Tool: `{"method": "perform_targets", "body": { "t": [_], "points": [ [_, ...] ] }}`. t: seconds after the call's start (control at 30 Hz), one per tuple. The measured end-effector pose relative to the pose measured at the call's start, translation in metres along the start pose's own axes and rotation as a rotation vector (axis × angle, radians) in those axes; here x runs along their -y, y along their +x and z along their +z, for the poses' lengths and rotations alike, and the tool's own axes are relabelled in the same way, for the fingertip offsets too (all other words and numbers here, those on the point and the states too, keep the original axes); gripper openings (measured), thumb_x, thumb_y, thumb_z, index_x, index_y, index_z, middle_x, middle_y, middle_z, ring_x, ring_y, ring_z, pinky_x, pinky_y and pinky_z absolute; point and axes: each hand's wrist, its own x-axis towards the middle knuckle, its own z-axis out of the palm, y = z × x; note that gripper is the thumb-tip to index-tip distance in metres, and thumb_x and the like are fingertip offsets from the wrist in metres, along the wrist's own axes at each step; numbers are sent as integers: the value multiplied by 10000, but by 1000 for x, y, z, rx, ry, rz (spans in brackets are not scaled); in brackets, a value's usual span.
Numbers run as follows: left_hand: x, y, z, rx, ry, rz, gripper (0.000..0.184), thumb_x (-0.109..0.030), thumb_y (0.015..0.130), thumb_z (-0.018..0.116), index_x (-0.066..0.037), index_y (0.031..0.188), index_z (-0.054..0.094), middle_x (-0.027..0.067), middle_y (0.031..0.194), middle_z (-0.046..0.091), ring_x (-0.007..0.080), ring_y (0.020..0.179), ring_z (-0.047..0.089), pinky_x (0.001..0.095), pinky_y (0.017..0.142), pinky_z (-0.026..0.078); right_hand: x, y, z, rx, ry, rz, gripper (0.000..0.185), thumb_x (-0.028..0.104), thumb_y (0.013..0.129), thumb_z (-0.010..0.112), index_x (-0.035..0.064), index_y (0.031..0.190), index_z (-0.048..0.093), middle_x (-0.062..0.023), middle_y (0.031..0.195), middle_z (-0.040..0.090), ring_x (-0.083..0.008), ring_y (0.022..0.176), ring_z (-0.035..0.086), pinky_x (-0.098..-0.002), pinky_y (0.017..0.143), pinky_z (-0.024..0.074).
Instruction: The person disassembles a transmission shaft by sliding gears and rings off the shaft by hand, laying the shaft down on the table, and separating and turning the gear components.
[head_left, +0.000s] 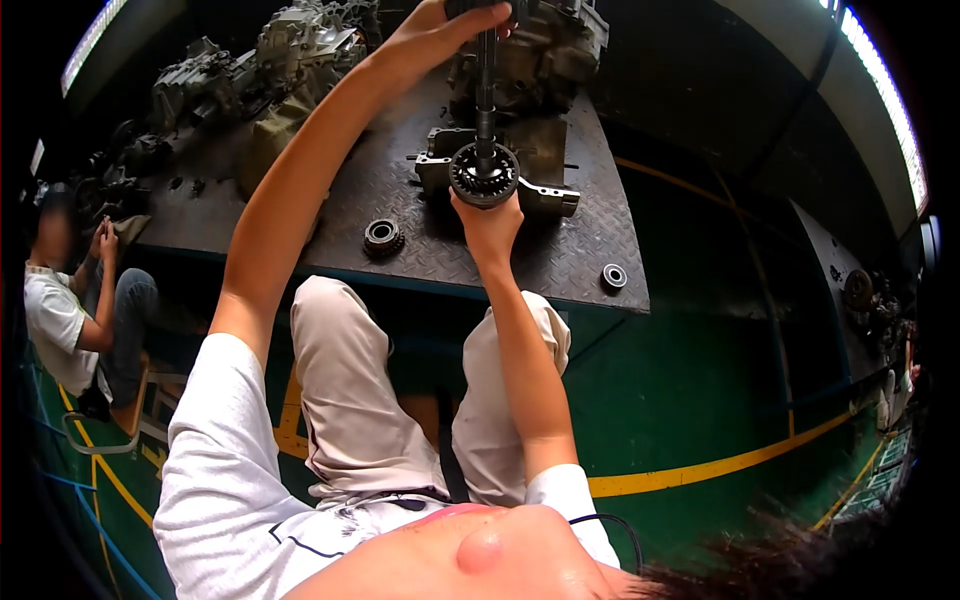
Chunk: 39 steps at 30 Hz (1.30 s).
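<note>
The left hand [462, 22] grips the upper end of a dark metal shaft [486, 90], partly cut off by the frame edge, while the right hand [490, 228] holds the toothed gear [484, 192] at its lower end, above a metal housing [548, 198]. On the tread-plate table [450, 262], a small gear [382, 237] and a bearing [614, 277] lie well apart; a seated person [70, 310] is at far left.

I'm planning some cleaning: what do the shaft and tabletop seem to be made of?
The shaft looks like dark, smooth metal, likely steel, given its bright streaks. The tabletop seems a worn, dull metal plate, probably steel, given its raised tread pattern.
</note>
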Motion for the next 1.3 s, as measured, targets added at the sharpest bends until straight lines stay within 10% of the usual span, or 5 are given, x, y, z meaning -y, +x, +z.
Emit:
{"method": "perform_targets", "body": {
  "t": [0.57,1.3],
  "points": [
    [-40,35,-49,-175,-409,-248,736,-480,1030,443,-29,1527,144,275,1335,467,338,1226,546,418,1094,441,-1,4,-2,-69,-1,-32,524,95,683,840,-20,1139,609,-136,1008,733,-224,931,721,-318,841,543],
    [-6,1,-64,-191,-1142,-404,763,-580,888,638,37,1293,444,230,1180,523,323,1090,545,409,1013,479,0,1,-2,-50,-11,-40,474,141,700,870,-10,1082,633,-100,971,739,-176,886,715,-297,823,544]
  ]
}}
